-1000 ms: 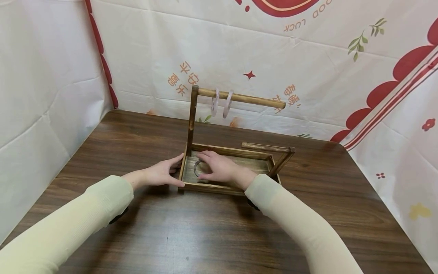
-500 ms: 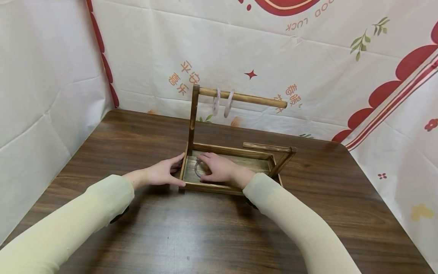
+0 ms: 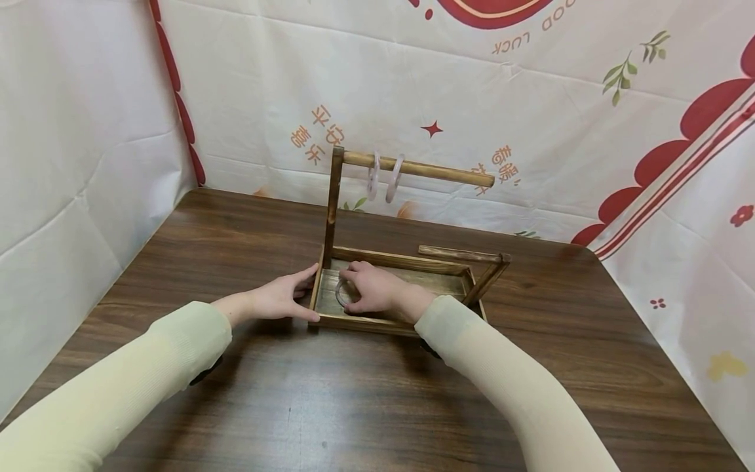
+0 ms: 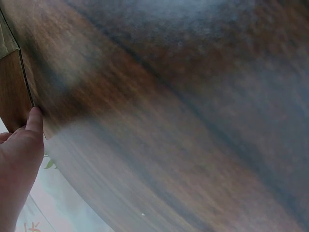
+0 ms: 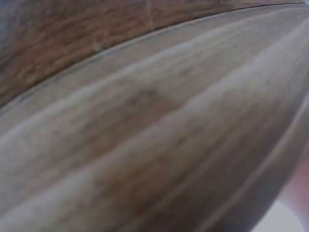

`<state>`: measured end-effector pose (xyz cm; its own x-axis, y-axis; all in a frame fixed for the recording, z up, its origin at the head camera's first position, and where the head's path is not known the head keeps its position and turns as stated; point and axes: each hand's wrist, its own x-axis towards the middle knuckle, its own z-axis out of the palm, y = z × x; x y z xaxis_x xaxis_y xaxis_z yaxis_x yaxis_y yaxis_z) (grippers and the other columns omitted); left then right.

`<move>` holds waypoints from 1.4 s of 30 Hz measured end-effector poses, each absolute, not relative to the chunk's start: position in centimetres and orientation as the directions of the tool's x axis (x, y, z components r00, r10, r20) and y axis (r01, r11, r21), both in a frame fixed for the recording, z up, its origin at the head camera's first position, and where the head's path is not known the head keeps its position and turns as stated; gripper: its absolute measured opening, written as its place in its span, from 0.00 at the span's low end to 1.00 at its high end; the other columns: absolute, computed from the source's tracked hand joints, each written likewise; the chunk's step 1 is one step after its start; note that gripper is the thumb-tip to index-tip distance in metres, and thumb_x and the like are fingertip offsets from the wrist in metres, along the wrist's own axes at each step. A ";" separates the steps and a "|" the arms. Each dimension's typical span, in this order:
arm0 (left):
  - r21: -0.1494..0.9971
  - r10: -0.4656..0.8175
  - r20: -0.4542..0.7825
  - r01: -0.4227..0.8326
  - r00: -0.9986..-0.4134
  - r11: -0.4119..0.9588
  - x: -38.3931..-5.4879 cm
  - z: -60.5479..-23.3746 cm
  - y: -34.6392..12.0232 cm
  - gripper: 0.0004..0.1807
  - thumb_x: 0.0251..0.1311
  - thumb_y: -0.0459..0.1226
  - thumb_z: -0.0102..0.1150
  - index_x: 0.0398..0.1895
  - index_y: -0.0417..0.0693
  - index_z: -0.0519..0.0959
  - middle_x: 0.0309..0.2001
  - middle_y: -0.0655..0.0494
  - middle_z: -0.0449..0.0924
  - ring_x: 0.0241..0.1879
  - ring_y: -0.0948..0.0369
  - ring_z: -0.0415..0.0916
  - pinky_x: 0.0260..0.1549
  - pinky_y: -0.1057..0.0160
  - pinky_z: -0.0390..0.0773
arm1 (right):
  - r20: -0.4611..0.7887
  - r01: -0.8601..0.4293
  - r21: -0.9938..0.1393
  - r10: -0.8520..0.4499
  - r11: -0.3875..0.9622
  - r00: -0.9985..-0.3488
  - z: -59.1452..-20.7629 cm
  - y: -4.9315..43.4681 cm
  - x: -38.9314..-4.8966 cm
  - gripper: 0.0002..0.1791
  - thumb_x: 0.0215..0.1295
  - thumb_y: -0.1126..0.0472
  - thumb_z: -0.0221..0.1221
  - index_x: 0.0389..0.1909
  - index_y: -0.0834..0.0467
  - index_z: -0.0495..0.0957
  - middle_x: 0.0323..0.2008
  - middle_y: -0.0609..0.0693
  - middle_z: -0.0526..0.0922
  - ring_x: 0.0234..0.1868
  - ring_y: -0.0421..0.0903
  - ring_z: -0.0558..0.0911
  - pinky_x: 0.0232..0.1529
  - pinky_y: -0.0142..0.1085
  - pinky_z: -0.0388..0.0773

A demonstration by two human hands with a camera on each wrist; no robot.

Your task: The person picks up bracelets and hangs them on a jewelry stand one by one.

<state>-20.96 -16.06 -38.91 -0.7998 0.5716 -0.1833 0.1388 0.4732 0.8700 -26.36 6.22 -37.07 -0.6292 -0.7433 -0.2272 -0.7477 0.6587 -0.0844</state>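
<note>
In the head view a wooden rack (image 3: 332,216) stands on the table, with a shallow tray (image 3: 407,261) as its base. A greyish bangle (image 3: 339,294) is in the tray's left part; its right side is hidden by my right hand (image 3: 377,288). That hand holds the bangle with thumb and fingertips at its edge. My left hand (image 3: 277,297) rests against the tray's left end, thumb and index finger spread straight towards its two corners. Two pale lilac bangles, one (image 3: 373,177) left of the other (image 3: 394,179), hang from the upper bar (image 3: 442,170).
A lower bar (image 3: 451,253) juts leftward from a short post (image 3: 488,280) at the tray's right end. The dark wood table (image 3: 283,393) extends on all sides. Behind it hangs a white printed cloth (image 3: 265,85). Bare wood fills most of the right wrist view.
My right hand stays at the grey bangle, its fingers drawn in slightly more. The left hand and the hanging bangles have not moved; the head view has shifted only a little.
</note>
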 end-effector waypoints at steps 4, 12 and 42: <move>0.869 0.568 -0.195 0.128 -0.799 0.479 -21.0 -38.9 -16.0 0.56 0.57 0.43 0.64 0.74 0.41 0.31 0.72 0.34 0.43 0.70 0.41 0.50 0.67 0.45 0.58 | -0.195 -0.759 -0.110 -0.763 0.641 -0.616 -36.9 6.4 -26.2 0.40 0.56 0.48 0.63 0.65 0.66 0.64 0.55 0.58 0.70 0.53 0.51 0.70 0.53 0.40 0.74; 0.868 0.558 -0.213 0.107 -0.802 0.485 -21.0 -38.7 -16.0 0.57 0.55 0.44 0.65 0.74 0.44 0.32 0.73 0.37 0.43 0.71 0.43 0.50 0.68 0.46 0.58 | -0.119 -0.761 -0.170 -0.779 0.626 -0.615 -36.8 6.8 -26.3 0.39 0.53 0.50 0.65 0.63 0.66 0.67 0.53 0.58 0.71 0.50 0.49 0.70 0.47 0.38 0.75; 0.853 0.550 -0.198 0.134 -0.812 0.505 -21.0 -39.0 -15.8 0.57 0.55 0.45 0.65 0.74 0.41 0.33 0.72 0.35 0.44 0.69 0.42 0.52 0.67 0.46 0.59 | 0.081 -0.730 -0.387 -0.768 0.563 -0.635 -34.3 8.0 -24.5 0.35 0.51 0.54 0.67 0.60 0.60 0.68 0.54 0.55 0.68 0.54 0.49 0.71 0.55 0.42 0.73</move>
<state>-20.97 -15.84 -38.95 -0.8116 0.5498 -0.1979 0.1340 0.5047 0.8528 -24.53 8.01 -34.33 -0.6349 -0.7683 0.0811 -0.7303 0.5626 -0.3874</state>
